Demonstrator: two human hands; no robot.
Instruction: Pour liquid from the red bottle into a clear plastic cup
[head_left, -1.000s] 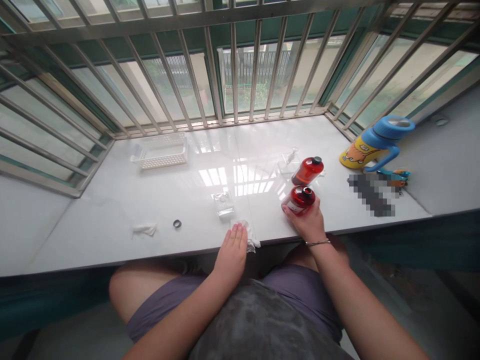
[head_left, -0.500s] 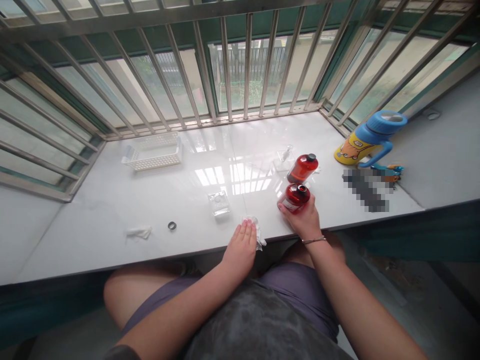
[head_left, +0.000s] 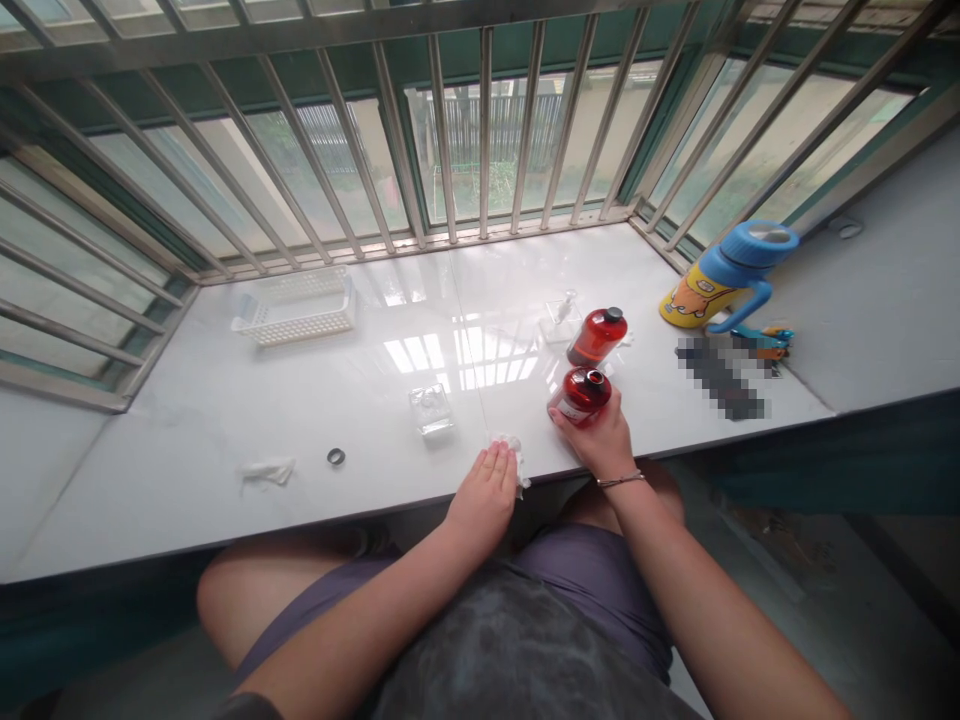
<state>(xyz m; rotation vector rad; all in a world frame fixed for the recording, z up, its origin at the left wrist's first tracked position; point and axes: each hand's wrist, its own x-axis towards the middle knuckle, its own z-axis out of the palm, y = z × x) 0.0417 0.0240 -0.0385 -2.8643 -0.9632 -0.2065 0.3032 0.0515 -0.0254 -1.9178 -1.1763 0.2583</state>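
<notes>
my right grip [head_left: 600, 440] is wrapped around an uncapped red bottle [head_left: 585, 395], which stands upright on the white table [head_left: 367, 405] near its front edge; a red bottle with a black cap [head_left: 598, 337] stands just behind it. my left grip [head_left: 481, 505] lies flat, fingers straight and together, over a crumpled white tissue [head_left: 518, 462] at the table's edge. a clear square container [head_left: 431, 411] sits near that grip, a dark ring [head_left: 335, 457] farther left

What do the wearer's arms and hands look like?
Both the left hand and right hand are gloveless, forearms uncovered. A thin bracelet circles the right wrist. A dark grey sleeve edges the left arm; the right sleeve is out of view.
</notes>
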